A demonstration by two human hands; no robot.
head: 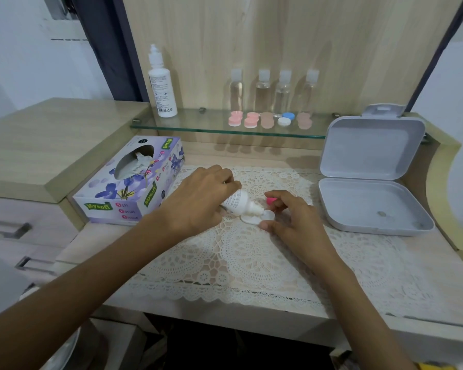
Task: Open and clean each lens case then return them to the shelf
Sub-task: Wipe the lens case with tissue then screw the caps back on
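My left hand (198, 198) grips a small white bottle (239, 202), tipped down with its nozzle over an open white lens case (258, 218) on the lace mat. My right hand (289, 214) pinches the case at its right well, and a pink cap (271, 200) shows between its fingers. Several closed lens cases stand in a row on the glass shelf (198, 126): pink ones (235, 118), a beige pair (267, 120) and a blue-and-white one (286, 119).
A tissue box (130, 185) sits left of my hands. An open grey plastic box (372, 182) lies at the right. On the shelf stand a tall white bottle (162, 84) and several clear bottles (274, 89). The lace mat (251, 263) covers the desk.
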